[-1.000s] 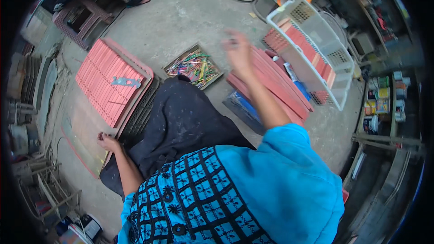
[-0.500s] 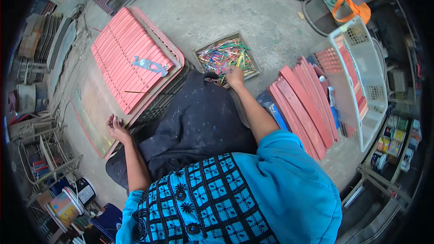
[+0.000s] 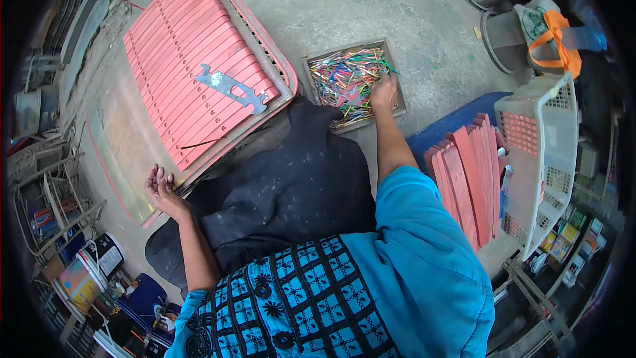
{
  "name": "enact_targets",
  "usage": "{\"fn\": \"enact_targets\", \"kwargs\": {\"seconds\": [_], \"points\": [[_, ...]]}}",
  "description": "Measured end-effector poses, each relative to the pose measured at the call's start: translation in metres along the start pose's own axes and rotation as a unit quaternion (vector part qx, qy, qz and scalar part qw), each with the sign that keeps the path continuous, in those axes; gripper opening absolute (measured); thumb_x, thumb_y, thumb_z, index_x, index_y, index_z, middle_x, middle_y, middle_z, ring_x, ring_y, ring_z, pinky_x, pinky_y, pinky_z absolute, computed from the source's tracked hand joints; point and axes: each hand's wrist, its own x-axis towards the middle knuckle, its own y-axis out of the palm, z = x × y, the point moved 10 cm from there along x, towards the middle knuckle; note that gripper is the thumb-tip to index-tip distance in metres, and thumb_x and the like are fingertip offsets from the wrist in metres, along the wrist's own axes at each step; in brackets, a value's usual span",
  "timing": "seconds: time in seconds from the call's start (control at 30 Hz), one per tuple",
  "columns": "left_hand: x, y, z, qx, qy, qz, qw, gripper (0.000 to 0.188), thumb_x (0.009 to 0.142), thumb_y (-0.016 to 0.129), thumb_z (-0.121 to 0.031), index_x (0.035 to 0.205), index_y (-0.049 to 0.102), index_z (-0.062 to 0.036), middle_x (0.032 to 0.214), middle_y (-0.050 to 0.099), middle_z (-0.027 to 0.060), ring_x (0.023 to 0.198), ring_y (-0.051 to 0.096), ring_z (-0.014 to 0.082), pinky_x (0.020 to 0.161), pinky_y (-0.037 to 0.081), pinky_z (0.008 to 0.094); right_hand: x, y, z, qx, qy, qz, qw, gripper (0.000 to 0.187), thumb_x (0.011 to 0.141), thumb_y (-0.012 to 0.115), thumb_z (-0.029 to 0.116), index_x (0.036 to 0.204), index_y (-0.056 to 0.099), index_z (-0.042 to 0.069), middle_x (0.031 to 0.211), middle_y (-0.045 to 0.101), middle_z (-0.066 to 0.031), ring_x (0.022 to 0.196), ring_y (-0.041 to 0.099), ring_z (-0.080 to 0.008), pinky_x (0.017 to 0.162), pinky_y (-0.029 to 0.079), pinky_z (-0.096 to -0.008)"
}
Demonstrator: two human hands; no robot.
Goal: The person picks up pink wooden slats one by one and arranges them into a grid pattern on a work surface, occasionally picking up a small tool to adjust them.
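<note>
My right hand (image 3: pixel 384 95) reaches into a shallow wooden tray (image 3: pixel 399 111) at its right side, with fingers closed among many thin multicoloured sticks (image 3: pixel 338 76). What they pinch, if anything, is hidden. A reddish piece (image 3: pixel 356 97) lies on the sticks. My left hand (image 3: pixel 163 192) rests near the lower end of a row of pink slats (image 3: pixel 192 53), palm up, fingers loosely curled and apart, holding nothing. On the slats, which have rows of small holes, lie a notched flat metal plate (image 3: pixel 232 88) and a thin dark rod (image 3: pixel 199 144).
Loose pink slats (image 3: pixel 467 172) are stacked at the right beside a white plastic basket (image 3: pixel 546 152). Behind it hangs an orange-handled bag (image 3: pixel 560 43). A clear sheet (image 3: pixel 109 132) lies left of the slats. Buckets (image 3: pixel 83 282) stand at lower left. Dark cloth (image 3: pixel 278 172) covers my lap.
My right hand has moved from the tray's near middle to its right side, uncovering the reddish piece. My left hand's fingers have spread a little. The whole view has shifted.
</note>
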Motion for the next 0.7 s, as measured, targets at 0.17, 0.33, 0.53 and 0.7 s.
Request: {"fn": "enact_targets", "kwargs": {"seconds": [0.17,0.33,0.53,0.7], "points": [[0.001,0.005,-0.006,0.009,0.000,0.013,1.000,0.029,0.081,0.043,-0.006,0.109,0.043,0.0025,0.114,0.050,0.0146,0.100,0.052,0.0187,0.075,0.045,0.0271,0.025,0.024,0.009,-0.078,-0.066,0.042,0.994,0.028,0.077,0.049,0.006,0.103,0.058,0.012,0.109,0.051,-0.0153,0.095,0.054,-0.0325,0.077,0.046,-0.0433],[-0.001,-0.001,-0.001,0.008,-0.010,-0.001,1.000,0.030,0.081,0.041,-0.004,0.110,0.042,0.0015,0.115,0.050,0.0151,0.102,0.051,0.0190,0.077,0.045,0.0278,0.022,-0.014,0.043,-0.053,-0.115,-0.031,0.991,0.016,0.081,0.050,0.015,0.084,0.063,0.007,0.092,0.060,-0.0136,0.083,0.058,-0.0304,0.072,0.047,-0.0416],[-0.002,-0.007,0.003,-0.013,-0.025,-0.006,1.000,0.029,0.080,0.041,-0.001,0.109,0.045,0.0020,0.112,0.051,0.0133,0.099,0.051,0.0173,0.076,0.046,0.0259,0.011,-0.087,0.070,0.606,0.039,-0.026,0.794,0.015,0.079,0.060,0.006,0.088,0.058,-0.006,0.073,0.059,-0.0060,0.055,0.054,-0.0081,0.049,0.043,-0.0176],[0.003,0.002,0.008,-0.051,-0.021,0.010,0.998,0.030,0.079,0.041,0.000,0.109,0.044,0.0029,0.110,0.051,0.0128,0.099,0.051,0.0176,0.076,0.048,0.0264,-0.017,-0.141,0.112,0.700,0.040,0.048,0.712,0.018,0.077,0.062,0.005,0.092,0.057,-0.003,0.072,0.059,-0.0051,0.054,0.053,-0.0090,0.048,0.044,-0.0193]]}}
